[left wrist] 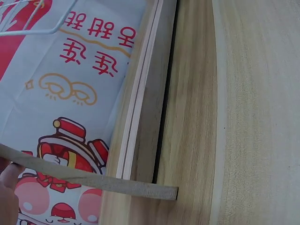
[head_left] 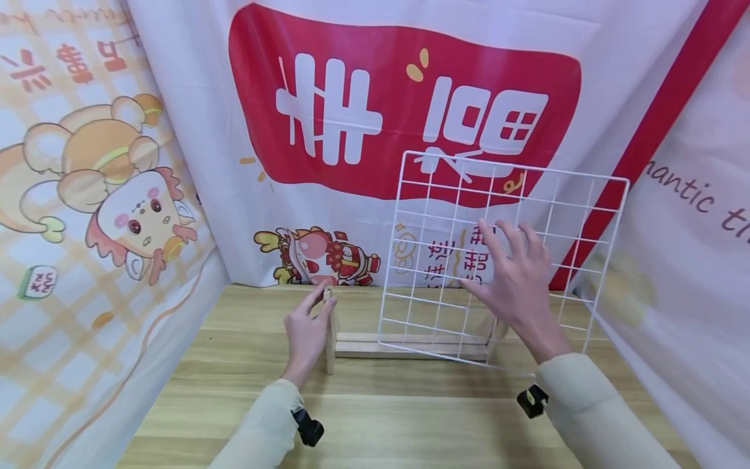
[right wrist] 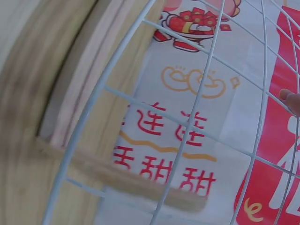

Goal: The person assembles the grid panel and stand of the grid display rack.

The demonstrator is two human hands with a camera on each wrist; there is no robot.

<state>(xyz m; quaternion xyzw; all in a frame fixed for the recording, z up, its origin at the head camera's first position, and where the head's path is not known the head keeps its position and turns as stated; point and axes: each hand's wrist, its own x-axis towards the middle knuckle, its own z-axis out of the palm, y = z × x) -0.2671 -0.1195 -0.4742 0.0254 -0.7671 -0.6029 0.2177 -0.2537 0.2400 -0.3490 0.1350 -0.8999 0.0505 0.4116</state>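
My left hand (head_left: 306, 332) pinches the top of an upright wooden end board (head_left: 330, 339) between thumb and fingers. A grooved wooden crossbar (head_left: 410, 350) joins it to a second end board (right wrist: 122, 173) on the right, forming a low stand on the table. In my right hand (head_left: 518, 277), spread fingers hold a white wire grid panel (head_left: 391, 249), tilted above and in front of the stand's right part. One fingertip (right wrist: 291, 99) shows beside the wires in the right wrist view. The hand hides part of the mesh and the right end board.
The stand rests on a wood-grain table (head_left: 404, 423). Behind it hangs a white cloth with a red printed banner (head_left: 398, 111). Printed cloths also hang at the left (head_left: 70, 195) and right (head_left: 697, 260), close to the table's sides.
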